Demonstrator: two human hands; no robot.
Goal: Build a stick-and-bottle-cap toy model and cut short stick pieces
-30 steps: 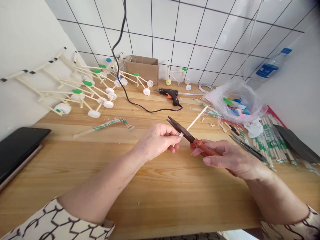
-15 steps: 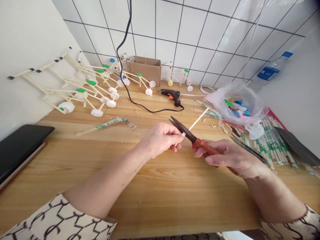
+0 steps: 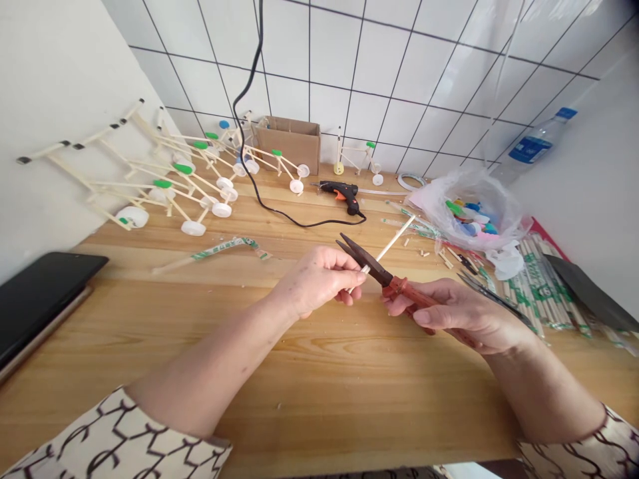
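Note:
My left hand pinches a thin wooden stick that rises up and right toward the back of the table. My right hand grips red-handled scissors with dark metal blades. Their blades stand slightly open, and the stick sits at or between them close to my left fingertips. The exact contact is hidden at this size. Both hands hover over a light wooden table, and their sleeves have a dark pattern on white.
Stick-built models with bottle-cap wheels stand at the back left, near a cardboard box. A black hot glue gun trails a black cable. On the right lie a plastic bag of bottle caps, bundled sticks and dark pointed blades.
The whole view has shifted slightly as my head moved. My hands keep the same hold on the scissors and stick, with little visible change.

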